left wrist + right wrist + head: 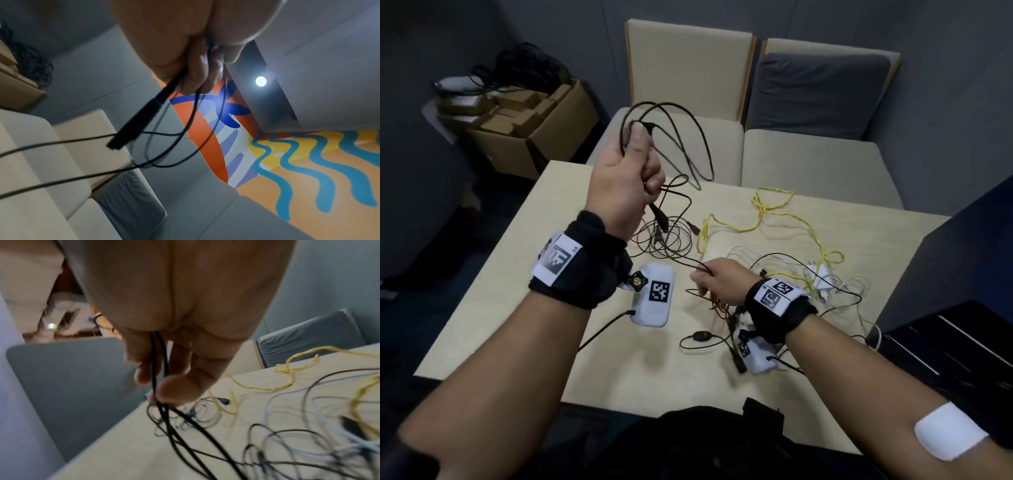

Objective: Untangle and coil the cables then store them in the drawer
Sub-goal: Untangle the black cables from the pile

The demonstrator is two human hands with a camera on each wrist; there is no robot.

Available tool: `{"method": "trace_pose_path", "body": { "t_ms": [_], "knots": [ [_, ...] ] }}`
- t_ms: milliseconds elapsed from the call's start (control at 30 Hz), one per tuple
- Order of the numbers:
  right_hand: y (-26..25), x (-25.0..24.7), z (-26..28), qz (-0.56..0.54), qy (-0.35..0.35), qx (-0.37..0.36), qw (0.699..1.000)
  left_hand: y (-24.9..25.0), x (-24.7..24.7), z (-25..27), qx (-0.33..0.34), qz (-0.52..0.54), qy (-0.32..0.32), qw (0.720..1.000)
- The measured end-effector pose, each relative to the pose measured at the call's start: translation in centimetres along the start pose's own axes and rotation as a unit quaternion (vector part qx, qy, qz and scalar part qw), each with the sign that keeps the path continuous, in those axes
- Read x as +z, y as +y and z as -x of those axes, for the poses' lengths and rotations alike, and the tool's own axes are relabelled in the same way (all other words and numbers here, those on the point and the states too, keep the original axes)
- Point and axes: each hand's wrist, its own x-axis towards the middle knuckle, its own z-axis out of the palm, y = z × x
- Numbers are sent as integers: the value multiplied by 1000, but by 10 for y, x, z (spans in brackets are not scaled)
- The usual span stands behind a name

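Note:
My left hand (635, 161) is raised above the table's far left and grips loops of a thin black cable (688, 137). In the left wrist view the black cable (205, 129) hangs from the fist beside its black plug (135, 125). Lower down, my right hand (717, 279) pinches strands of the same black cable (162, 402) just above the table (524, 294). A yellow cable (774, 219), a white cable with a charger (820, 277) and more black cable (671, 240) lie tangled on the table.
A dark cabinet (955, 291) stands at the table's right edge. Two beige sofa seats (808, 161) sit behind the table. A cardboard box (534, 126) with small boxes and black cables stands on the floor at far left.

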Motion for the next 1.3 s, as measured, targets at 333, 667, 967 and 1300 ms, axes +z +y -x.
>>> {"method": "trace_pose_path", "body": {
  "t_ms": [333, 667, 967, 1300],
  "knots": [
    [-88, -46, 20, -128, 148, -125, 973, 7, -47, 1, -15, 1, 22, 1000],
    [-121, -60, 40, -341, 310, -227, 858, 7, -63, -1, -13, -60, -74, 995],
    [-115, -60, 45, -316, 388, -184, 846, 4, -63, -3, -19, -89, -72, 993],
    [-69, -54, 36, -226, 436, -72, 868, 2, -68, -9, 26, 30, 73, 997]
  ]
}}
